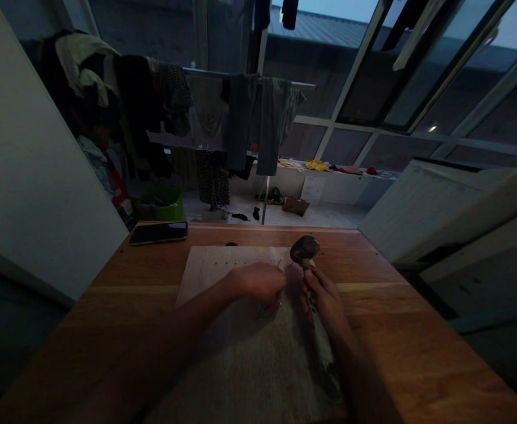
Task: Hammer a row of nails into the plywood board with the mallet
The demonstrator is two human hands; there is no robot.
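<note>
From my end, the right hand [325, 299] grips the hammer [305, 250] near its head, probably for control, while the left hand [258, 281] curls on the board [209, 268], its hold too dim to tell.

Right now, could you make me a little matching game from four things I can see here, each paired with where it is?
Things:
1. hammer
2. phone
3. green tub
4. pale board

Places:
A. on the floor beyond the table
B. lying flat under the left hand
C. gripped in the right hand
D. at the table's far left corner

Pairs: 1-C, 2-D, 3-A, 4-B.
</note>
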